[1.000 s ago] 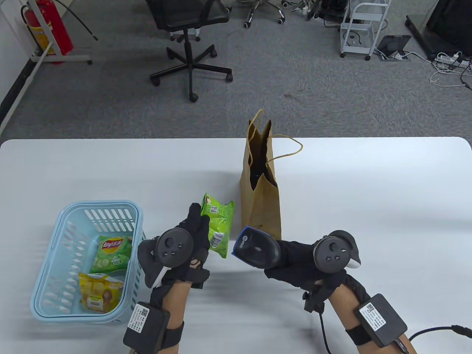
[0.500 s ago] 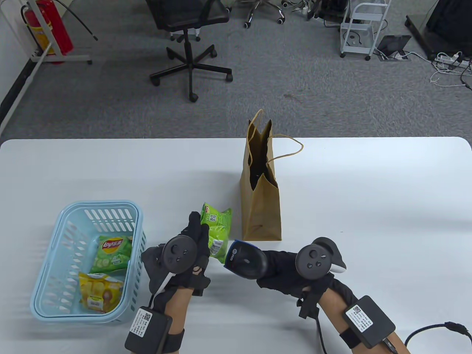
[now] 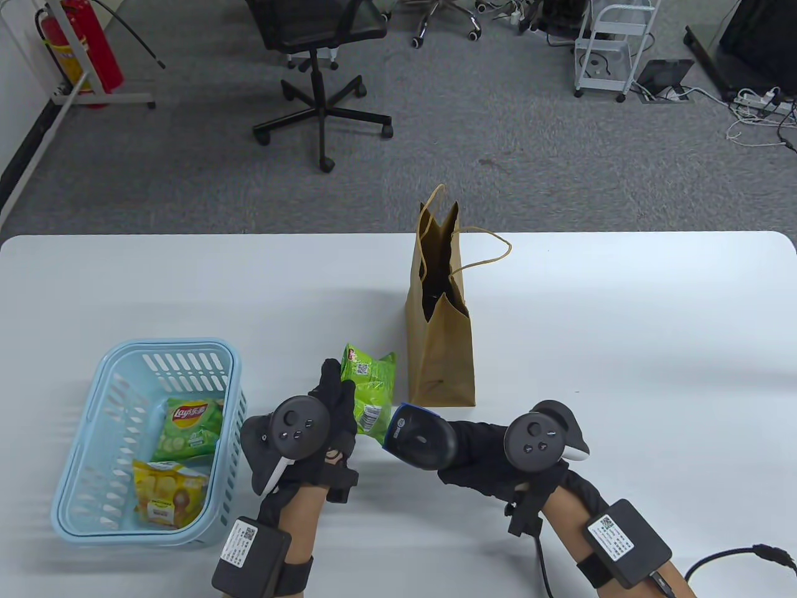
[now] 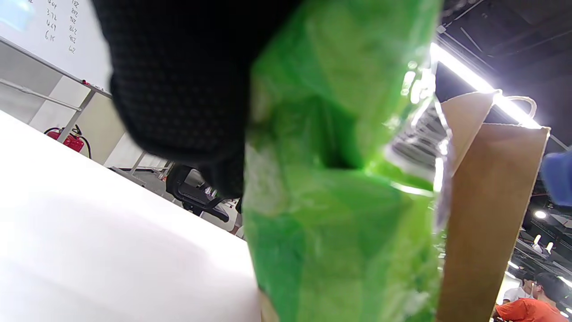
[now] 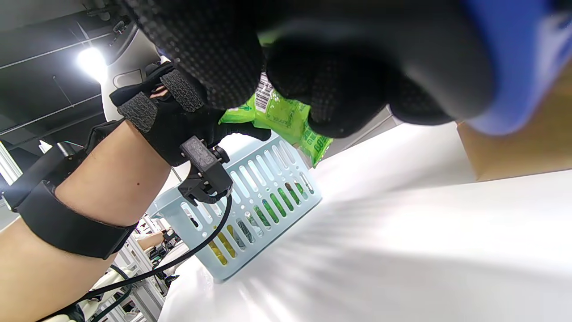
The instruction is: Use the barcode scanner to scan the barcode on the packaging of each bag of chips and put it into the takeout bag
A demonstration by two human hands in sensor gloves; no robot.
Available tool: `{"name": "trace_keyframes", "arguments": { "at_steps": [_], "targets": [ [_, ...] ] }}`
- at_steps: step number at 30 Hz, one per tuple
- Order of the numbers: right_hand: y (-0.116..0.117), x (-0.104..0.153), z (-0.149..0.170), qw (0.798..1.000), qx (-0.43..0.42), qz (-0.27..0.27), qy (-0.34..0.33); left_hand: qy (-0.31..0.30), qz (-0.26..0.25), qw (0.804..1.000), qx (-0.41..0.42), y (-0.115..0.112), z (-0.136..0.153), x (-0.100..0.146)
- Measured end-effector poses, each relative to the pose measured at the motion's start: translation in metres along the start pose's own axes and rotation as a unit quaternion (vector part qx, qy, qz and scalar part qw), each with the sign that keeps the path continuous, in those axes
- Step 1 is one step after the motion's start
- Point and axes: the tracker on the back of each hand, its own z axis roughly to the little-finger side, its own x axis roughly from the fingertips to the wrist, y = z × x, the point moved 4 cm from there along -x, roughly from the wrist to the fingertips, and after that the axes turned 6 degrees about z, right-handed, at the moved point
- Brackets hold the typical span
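My left hand grips a green bag of chips upright above the table, its barcode side turned to the right. My right hand holds a black and blue barcode scanner, whose nose sits right beside the barcode. In the left wrist view the green bag of chips fills the middle below my gloved fingers, with the takeout bag behind it. The brown paper takeout bag stands open just beyond both hands.
A light blue basket at the left front holds a green chip bag and a yellow chip bag. The white table stretches to the right. An office chair stands on the floor beyond it.
My right hand brought the scanner left and nearer the green bag's barcode, then settled. My left hand lowered the bag slightly toward the scanner.
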Motion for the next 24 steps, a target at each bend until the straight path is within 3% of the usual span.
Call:
{"name": "trace_keyframes", "arguments": {
  "at_steps": [8, 11, 14, 20, 24],
  "targets": [
    [-0.004, 0.001, 0.000, 1.000, -0.005, 0.007, 0.000, 0.001, -0.007, 1.000, 0.004, 0.003, 0.001, 0.000],
    [-0.018, 0.004, -0.006, 1.000, -0.008, 0.023, -0.008, 0.001, -0.024, 1.000, 0.016, 0.014, 0.001, 0.001],
    [-0.041, 0.008, -0.012, 0.998, -0.019, 0.063, -0.015, -0.002, -0.059, 0.997, 0.047, 0.034, -0.003, 0.001],
    [-0.110, 0.035, -0.002, 0.980, -0.050, 0.192, -0.008, -0.055, -0.190, 0.976, 0.087, 0.108, -0.050, -0.001],
    [-0.140, 0.056, 0.017, 0.963, -0.081, 0.255, 0.014, -0.064, -0.204, 0.972, 0.097, 0.136, -0.089, -0.020]
  ]
}}
